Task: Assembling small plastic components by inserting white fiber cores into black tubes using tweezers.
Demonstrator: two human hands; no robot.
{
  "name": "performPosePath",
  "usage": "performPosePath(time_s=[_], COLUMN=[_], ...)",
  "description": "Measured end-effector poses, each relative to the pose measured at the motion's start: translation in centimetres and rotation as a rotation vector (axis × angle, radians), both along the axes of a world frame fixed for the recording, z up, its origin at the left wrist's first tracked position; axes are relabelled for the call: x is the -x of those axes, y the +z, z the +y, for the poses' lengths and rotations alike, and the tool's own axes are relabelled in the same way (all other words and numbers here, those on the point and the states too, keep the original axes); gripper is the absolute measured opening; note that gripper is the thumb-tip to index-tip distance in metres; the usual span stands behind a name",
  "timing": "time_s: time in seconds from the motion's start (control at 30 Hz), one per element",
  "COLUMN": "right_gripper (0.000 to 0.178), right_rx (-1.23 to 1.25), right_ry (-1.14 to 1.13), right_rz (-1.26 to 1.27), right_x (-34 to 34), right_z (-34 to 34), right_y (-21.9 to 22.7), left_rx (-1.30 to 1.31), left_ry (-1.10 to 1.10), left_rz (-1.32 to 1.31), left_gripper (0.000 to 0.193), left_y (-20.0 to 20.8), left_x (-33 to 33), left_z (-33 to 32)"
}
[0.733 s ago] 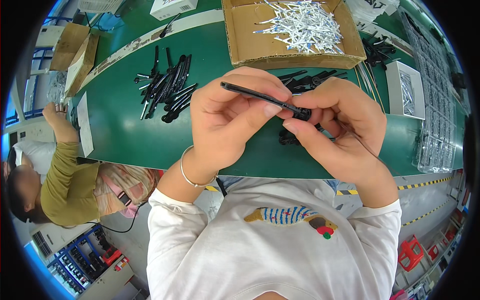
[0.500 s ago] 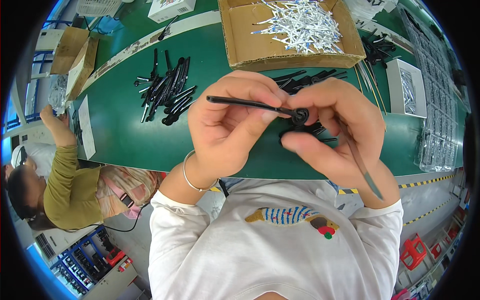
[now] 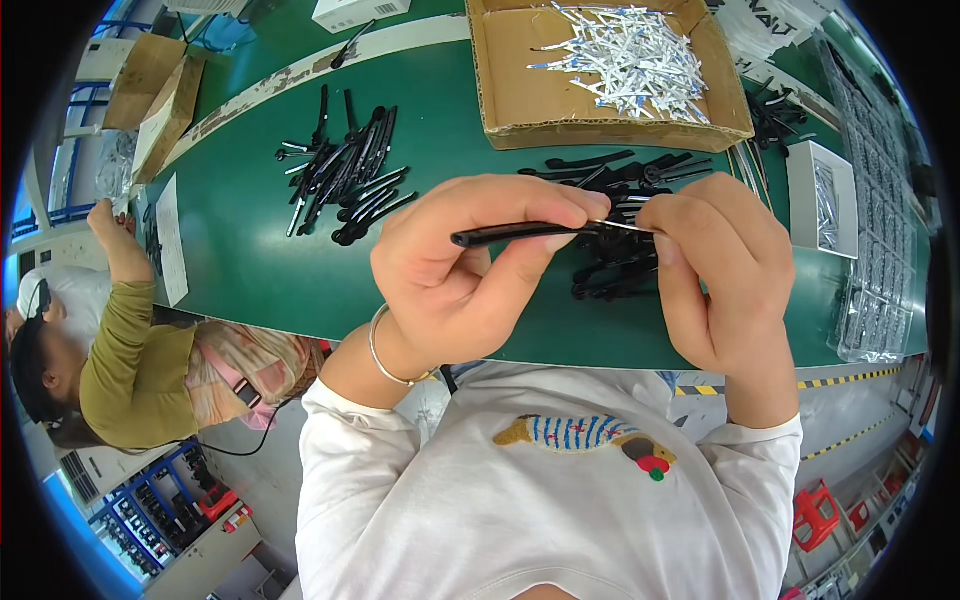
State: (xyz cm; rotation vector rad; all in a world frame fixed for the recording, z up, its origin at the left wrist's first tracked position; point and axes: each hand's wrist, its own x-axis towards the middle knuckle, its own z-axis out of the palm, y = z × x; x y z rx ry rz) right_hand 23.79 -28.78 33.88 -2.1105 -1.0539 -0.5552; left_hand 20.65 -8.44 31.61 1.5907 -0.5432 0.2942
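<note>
The black stick (image 3: 510, 233), above the green table (image 3: 245, 260), is pinched by the left hand (image 3: 425, 270); the right hand (image 3: 730, 270) pinches a thin metal strip (image 3: 622, 227) at the stick's right end. A crooked pull could bend the strip or loosen the stick. The long axis runs crosswise, blunt end leftward.

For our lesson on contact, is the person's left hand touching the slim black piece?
Touching: the head view shows the left hand pinching the slim black piece between thumb and fingers.
</note>
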Motion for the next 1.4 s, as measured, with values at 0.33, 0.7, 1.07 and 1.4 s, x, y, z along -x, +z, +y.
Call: performPosePath(time_s=[0.33, 0.7, 1.07, 1.4], right_gripper=[0.022, 0.021, 0.021, 0.012], right_rx=[0.039, 0.124, 0.324, 0.010], right_ry=[-0.011, -0.024, 0.029, 0.032], right_rz=[-0.056, -0.098, -0.113, 0.049], right_x=[-0.1, 0.1, 0.1, -1.6], right_z=[0.1, -0.3, -1.3, -3.0], right_y=[-0.2, 0.0, 0.0, 0.3], left_rx=[-0.094, -0.304, -0.413, -0.317], left_ry=[0.023, 0.105, 0.043, 0.039], left_rz=[-0.030, -0.263, -0.248, -0.198], left_gripper=[0.017, 0.017, 0.019, 0.017], left_y=[0.4, 0.4, -0.2, 0.3], left_x=[0.0, -0.7, -1.0, -1.2], left_z=[0.0, 0.0, -0.2, -1.3])
